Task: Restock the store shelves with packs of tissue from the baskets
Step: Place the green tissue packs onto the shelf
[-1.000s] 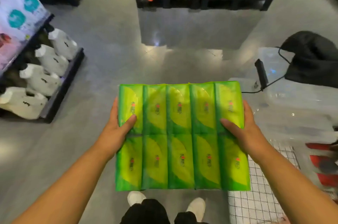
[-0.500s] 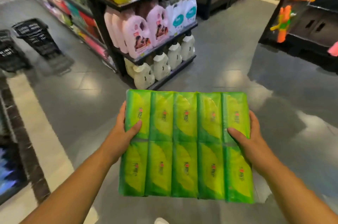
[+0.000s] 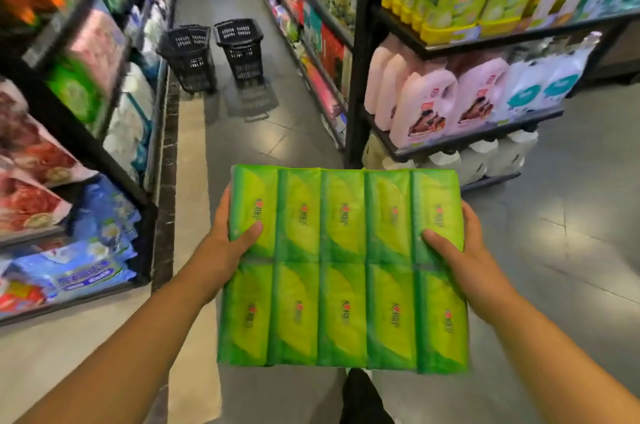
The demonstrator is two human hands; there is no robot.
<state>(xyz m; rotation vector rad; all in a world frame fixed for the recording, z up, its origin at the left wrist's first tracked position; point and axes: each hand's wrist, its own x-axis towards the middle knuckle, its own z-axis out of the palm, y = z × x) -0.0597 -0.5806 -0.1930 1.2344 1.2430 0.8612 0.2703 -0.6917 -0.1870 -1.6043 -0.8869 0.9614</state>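
Tissue pack, left hand, right hand gripping sides

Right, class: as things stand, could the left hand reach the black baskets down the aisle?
Probably not: the left hand grips the green tissue pack, and the black baskets stand far down the aisle.

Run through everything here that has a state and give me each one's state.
Tissue pack: held flat, off the shelves.
Left hand: gripping the pack's left edge, thumb on top.
Right hand: gripping its right edge, thumb on top.
Baskets: upright on the aisle floor.
Pink jugs: upright on a shelf.
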